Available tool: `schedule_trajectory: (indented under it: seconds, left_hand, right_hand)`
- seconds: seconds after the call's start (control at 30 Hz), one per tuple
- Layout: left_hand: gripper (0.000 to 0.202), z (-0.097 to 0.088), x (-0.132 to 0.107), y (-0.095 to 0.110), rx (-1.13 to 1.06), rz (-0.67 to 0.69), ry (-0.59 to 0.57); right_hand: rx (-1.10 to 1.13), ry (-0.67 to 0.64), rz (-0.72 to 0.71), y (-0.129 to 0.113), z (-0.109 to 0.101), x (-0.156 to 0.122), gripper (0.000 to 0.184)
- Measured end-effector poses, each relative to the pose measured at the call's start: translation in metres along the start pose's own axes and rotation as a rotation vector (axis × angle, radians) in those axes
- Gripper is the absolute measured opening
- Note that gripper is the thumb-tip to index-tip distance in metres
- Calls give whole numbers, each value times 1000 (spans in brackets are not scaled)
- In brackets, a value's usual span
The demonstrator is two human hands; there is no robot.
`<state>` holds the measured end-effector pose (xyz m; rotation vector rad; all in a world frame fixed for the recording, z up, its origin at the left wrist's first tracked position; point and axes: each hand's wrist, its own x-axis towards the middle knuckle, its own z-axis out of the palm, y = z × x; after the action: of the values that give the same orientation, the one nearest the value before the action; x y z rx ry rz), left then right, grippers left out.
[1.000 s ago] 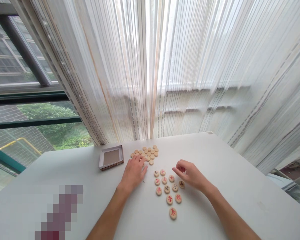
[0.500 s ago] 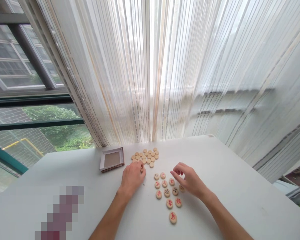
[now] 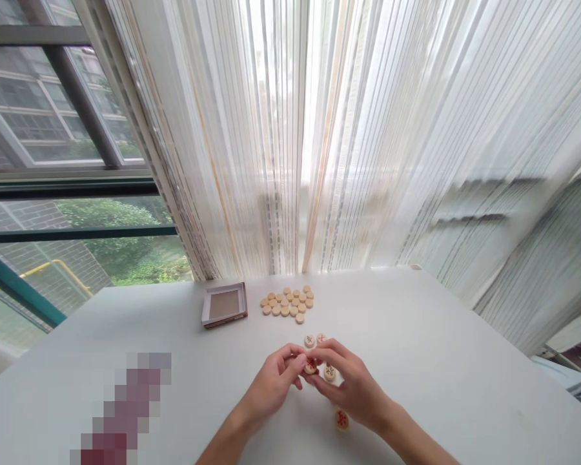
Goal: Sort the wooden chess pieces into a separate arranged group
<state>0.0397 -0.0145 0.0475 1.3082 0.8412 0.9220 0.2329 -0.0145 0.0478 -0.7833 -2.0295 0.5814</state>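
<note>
My left hand (image 3: 275, 381) and my right hand (image 3: 351, 384) meet over a white table (image 3: 440, 368), fingertips pinched together on a round wooden chess piece (image 3: 310, 367) with a red mark. Under and around the hands lie several face-up pieces, among them one with a dark mark (image 3: 330, 372) and one with a red mark (image 3: 341, 420) nearest me. Two more face-up pieces (image 3: 315, 339) lie just beyond the fingers. Further back sits a cluster of blank face-down pieces (image 3: 289, 303).
A small open cardboard box (image 3: 224, 305) lies left of the blank cluster. Striped sheer curtains (image 3: 319, 142) hang right behind the table's far edge. A window (image 3: 53, 194) shows at the left. A blurred patch (image 3: 121, 413) covers the near-left table.
My left hand has left the blank cluster and come back toward me. My right hand moved left to meet it, and both now pinch one red-marked piece. The camera has shifted.
</note>
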Motion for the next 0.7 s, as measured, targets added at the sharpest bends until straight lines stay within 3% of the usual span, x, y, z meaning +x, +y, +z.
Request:
schedule_trajectory:
  seconds: [0.27,0.57,0.7]
  left_hand:
    - [29,1,-5,-6,4,40,30]
    - [22,7,-7,0,221,110,199]
    - [21,7,-8,-1,252,142,202]
  right_hand:
    - [14,-4,3,4,0,-2,28]
    - [3,-41,-8,3,1,-5,34]
    - [-5,-54,14,4,-2,-6,37]
